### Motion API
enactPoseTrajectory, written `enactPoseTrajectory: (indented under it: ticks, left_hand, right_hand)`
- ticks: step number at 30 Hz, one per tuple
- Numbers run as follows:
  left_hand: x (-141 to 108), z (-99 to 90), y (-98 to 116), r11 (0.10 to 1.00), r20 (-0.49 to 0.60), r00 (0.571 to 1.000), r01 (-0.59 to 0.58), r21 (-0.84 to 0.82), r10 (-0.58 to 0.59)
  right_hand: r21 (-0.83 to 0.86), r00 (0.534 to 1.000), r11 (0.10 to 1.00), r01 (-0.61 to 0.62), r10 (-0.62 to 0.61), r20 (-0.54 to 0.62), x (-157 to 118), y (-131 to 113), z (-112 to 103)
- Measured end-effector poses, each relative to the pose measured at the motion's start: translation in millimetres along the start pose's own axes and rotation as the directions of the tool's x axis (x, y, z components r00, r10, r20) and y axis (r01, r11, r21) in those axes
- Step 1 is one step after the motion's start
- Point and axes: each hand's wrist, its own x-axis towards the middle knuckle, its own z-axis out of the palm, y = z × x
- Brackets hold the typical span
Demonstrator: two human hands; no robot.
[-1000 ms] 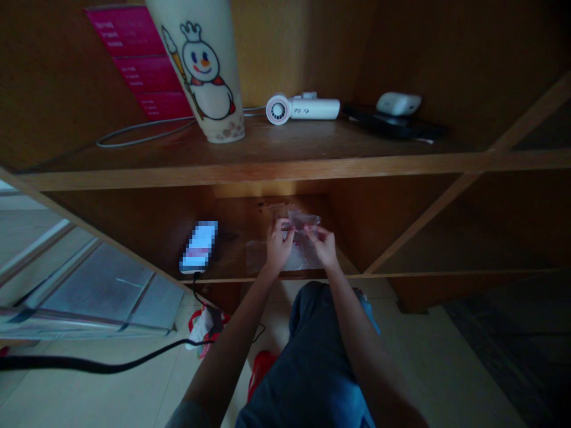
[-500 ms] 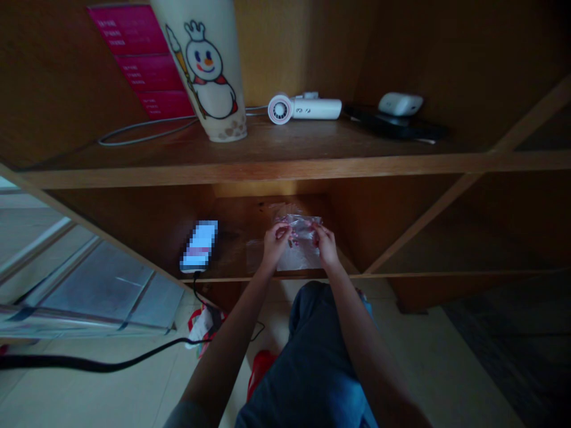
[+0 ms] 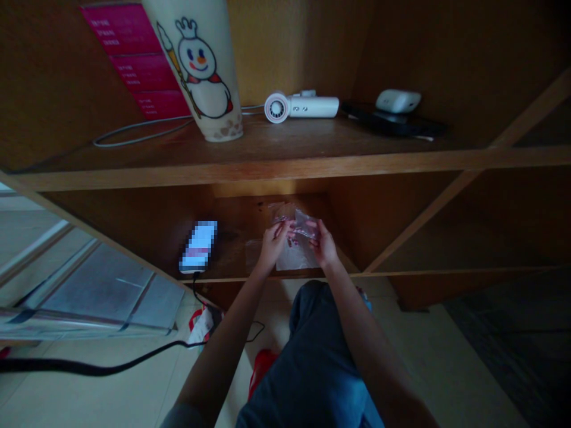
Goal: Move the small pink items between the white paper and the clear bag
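Observation:
Both of my hands are inside the lower shelf compartment. Between them is a small clear plastic bag [image 3: 306,224]. My left hand [image 3: 274,241] pinches the bag's left side, and my right hand [image 3: 325,245] grips its right side. Below them a larger clear plastic sheet or bag [image 3: 297,257] lies flat on the shelf board, with small reddish bits near its upper part. More clear plastic [image 3: 279,209] lies behind my left hand, and another clear piece [image 3: 253,252] is to its left.
A phone [image 3: 198,246] with a cable stands left in the lower compartment. Above the shelf edge [image 3: 267,172] are a drink cup [image 3: 207,89], a white handheld fan [image 3: 312,107], a white case [image 3: 398,101] and a pink box [image 3: 143,71].
The small bag has tilted and folded between my hands, its left end now nearer my left fingertips. My left hand has shifted slightly. The camera view has moved a little.

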Motion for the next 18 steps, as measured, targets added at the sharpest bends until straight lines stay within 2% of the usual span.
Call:
enactPoseTrajectory:
  ticks: [2,5,10,15,18]
  left_hand:
    - [-2,0.9,4,1.000,-0.003,1.000,-0.018,-0.005,0.018]
    - [-6,3.1,7,0.997,-0.024,0.997,-0.068,0.033,0.069]
    - [-12,7.3,11,0.969,0.077,0.987,-0.152,0.193,0.139]
    - [-16,8.5,20,0.936,0.057,0.978,-0.207,0.286,0.199]
    - [-17,8.3,22,0.924,0.083,0.977,-0.214,0.316,0.197]
  right_hand:
    - [0.117,0.999,0.992,-0.041,0.042,-0.010,0,-2,1]
    - [0.215,0.995,0.972,-0.091,0.080,0.060,-1,-5,2]
    - [0.342,0.985,0.929,-0.145,0.104,0.135,0,-4,0]
    - [0.341,0.983,0.928,-0.150,0.103,0.151,1,-3,-1]
    - [0.336,0.985,0.930,-0.149,0.111,0.130,1,-3,-1]
